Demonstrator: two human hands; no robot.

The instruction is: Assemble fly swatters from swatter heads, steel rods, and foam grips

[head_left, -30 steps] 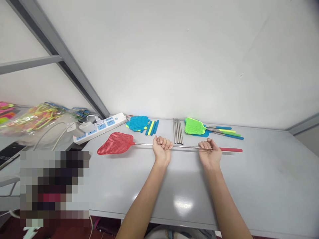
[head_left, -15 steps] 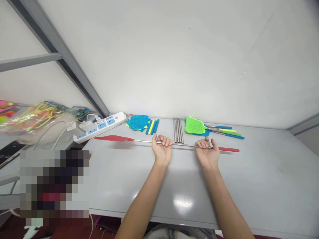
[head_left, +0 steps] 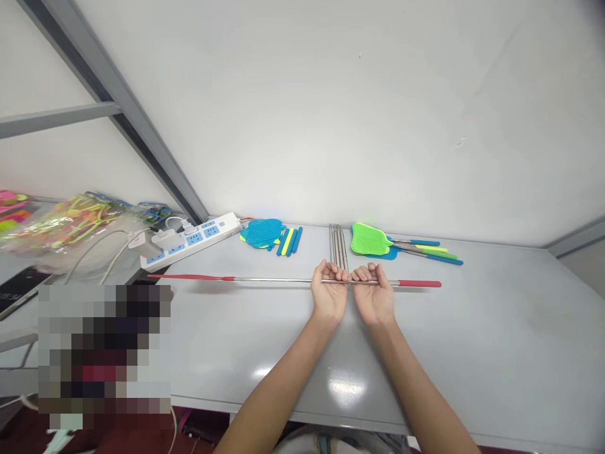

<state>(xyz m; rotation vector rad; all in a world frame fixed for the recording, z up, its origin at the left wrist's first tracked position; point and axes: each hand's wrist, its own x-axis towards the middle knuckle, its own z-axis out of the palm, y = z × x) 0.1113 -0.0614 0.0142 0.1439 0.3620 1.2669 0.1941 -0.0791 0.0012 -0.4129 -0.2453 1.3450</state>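
Note:
A red fly swatter (head_left: 269, 280) with a long metal rod lies level across both my hands, above the table. Its red head points left, seen nearly edge-on, and its red grip is at the right. My left hand (head_left: 331, 293), palm up, has its fingers curled round the middle of the rod. Close beside it, my right hand (head_left: 375, 295) holds the rod just left of the grip, also palm up. Right behind my left hand, several bare metal rods (head_left: 338, 243) lie side by side.
Finished swatters with a green head (head_left: 370, 239) on top lie at the back right. Blue swatter heads (head_left: 262, 233) and loose blue and yellow grips (head_left: 289, 241) are at the back left. A white power strip (head_left: 193, 243) with cables and plastic bags (head_left: 80, 221) are further left.
My hands have come together from wide apart along the rod. The swatter has shifted left, and its head has turned more edge-on.

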